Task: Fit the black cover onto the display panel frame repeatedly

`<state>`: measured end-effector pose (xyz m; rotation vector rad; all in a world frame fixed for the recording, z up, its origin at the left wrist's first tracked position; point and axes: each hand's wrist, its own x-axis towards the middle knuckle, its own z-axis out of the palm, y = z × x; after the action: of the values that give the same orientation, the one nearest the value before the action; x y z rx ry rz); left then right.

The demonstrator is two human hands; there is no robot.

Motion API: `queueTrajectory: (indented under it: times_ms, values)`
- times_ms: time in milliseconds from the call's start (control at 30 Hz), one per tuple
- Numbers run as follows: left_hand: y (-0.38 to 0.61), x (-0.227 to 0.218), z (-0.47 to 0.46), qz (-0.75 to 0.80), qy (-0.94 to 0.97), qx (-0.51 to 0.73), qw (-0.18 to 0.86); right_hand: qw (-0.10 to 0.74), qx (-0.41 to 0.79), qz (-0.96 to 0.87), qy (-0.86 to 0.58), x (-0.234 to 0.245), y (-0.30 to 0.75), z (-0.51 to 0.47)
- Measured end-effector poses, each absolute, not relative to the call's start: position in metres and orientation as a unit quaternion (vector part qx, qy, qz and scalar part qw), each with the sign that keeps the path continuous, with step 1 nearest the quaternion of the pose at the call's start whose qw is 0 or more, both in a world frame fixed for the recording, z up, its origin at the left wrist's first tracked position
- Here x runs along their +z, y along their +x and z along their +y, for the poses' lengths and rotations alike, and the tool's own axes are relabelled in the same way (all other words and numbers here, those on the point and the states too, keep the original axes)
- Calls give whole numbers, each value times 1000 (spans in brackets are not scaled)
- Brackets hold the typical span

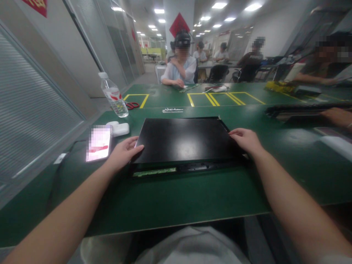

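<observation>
A flat, glossy black display panel (184,141) lies over a black frame (196,167) on the green table. My left hand (125,152) grips the panel's left edge, thumb on top and fingers beneath. At the opposite side, my right hand (246,140) is closed on the right edge, its fingertips partly hidden. Along the frame's near side, below the panel, runs a green circuit board strip (154,172). The frame's far right corner also shows past the panel. Whether the panel touches the frame I cannot tell.
Left of my hands are a lit phone (98,143), white rounded cases (120,128), a water bottle (114,96) and red-handled scissors (132,106). Yellow tape outlines (211,99) mark the table (176,200). Across it sits a person (180,69); a co-worker's hand (339,117) is at right.
</observation>
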<state>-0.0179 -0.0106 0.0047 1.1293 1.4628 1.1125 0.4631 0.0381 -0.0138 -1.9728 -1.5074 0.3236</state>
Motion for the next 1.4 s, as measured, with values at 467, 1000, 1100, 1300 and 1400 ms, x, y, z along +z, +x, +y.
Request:
queueTrajectory:
  times_ms: [467,1000,1100,1300,1400]
  values:
    - [-17,6,-11,600,470,449,466,310,128,-568,-752,-10,460,35]
    - [-15,9,-12,618,457,449,455,308,140,-565,-752,-9,459,35]
    - [-15,10,-12,614,462,450,456,309,142,-564,-753,-8,458,33]
    - [-16,8,-12,602,461,450,471,312,136,-565,-751,-9,459,33]
    - [-18,5,-11,602,460,452,471,313,136,-568,-749,-12,461,36]
